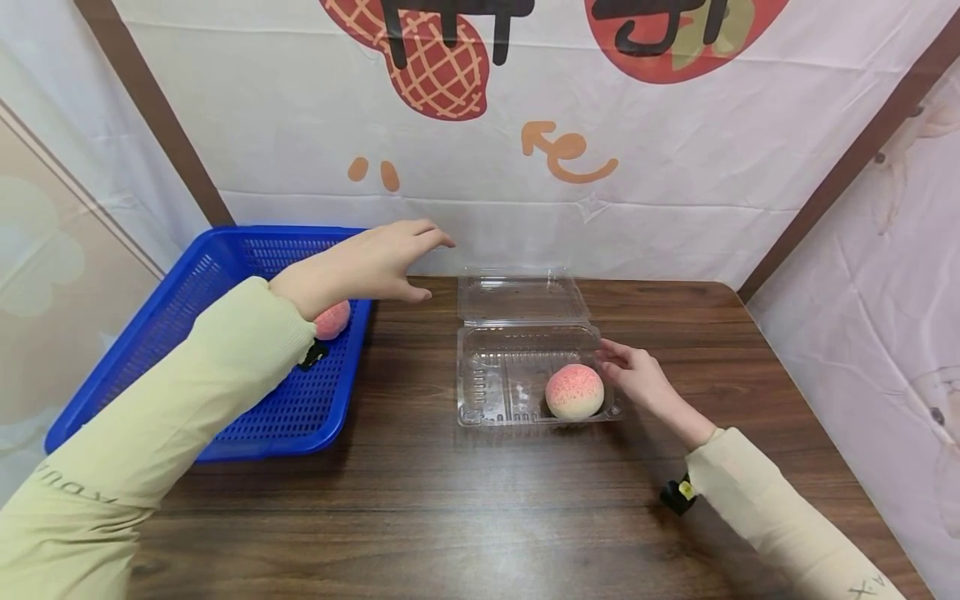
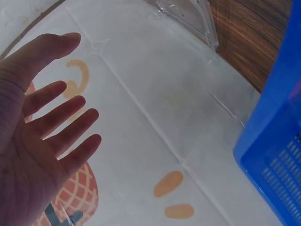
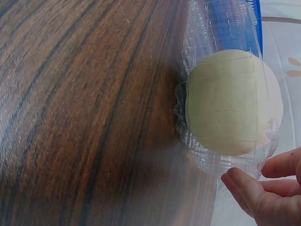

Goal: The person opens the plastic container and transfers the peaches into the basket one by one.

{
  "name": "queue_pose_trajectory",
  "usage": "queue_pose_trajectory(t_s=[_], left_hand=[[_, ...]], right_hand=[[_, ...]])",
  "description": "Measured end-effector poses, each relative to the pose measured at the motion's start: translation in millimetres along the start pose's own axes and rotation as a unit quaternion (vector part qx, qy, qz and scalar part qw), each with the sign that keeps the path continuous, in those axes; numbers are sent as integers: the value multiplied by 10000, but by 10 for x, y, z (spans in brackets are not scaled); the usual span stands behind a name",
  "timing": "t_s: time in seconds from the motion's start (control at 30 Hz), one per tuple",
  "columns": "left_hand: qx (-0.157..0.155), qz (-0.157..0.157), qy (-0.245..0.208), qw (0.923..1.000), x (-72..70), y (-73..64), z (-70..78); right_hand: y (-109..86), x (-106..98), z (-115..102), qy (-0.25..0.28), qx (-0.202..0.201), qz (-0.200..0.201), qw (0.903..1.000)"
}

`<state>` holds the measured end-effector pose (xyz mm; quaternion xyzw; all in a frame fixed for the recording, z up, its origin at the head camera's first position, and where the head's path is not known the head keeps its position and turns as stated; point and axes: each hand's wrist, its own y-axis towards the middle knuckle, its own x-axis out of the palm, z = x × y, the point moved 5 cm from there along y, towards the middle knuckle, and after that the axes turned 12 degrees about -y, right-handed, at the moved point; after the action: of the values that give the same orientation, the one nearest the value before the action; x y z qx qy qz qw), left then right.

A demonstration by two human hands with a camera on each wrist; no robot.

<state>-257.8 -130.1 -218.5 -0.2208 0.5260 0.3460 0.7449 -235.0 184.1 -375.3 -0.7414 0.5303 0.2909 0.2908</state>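
A clear plastic clamshell box [image 1: 491, 383] lies with its lid [image 1: 522, 300] folded back. In its right half sits a round peach-like bun [image 1: 574, 392], pink-speckled above and cream below; its cream side [image 3: 225, 103] shows through the box wall in the right wrist view. My right hand [image 1: 637, 379] pinches the box's right rim between thumb and fingers. With nothing in it, my left hand [image 1: 375, 260] hovers over the right edge of a blue basket [image 1: 348, 392], its fingers spread and relaxed. Another pink bun [image 1: 332, 320] in the basket is partly hidden by the left forearm.
The brown wooden table [image 1: 420, 517] carries both the basket and the box. A white printed cloth [image 1: 480, 167] hangs right behind the table's back edge. More cloth [image 1: 885, 250] hangs along the right side.
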Motion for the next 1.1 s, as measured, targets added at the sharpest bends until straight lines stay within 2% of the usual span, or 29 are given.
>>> queue_pose_trajectory(t_s=[0.23, 0.6, 0.87, 1.1], left_hand=[[-14, -91, 43, 9999, 24, 96, 86], [-27, -210, 113, 9997, 102, 214, 118], [238, -180, 221, 9993, 174, 270, 194], [311, -234, 187, 9991, 231, 292, 260]], right_hand=[[37, -13, 14, -41, -26, -26, 10000], [58, -47, 22, -313, -114, -9, 9994], [42, -34, 13, -273, -129, -5, 9995], [27, -23, 19, -303, -102, 43, 9995]])
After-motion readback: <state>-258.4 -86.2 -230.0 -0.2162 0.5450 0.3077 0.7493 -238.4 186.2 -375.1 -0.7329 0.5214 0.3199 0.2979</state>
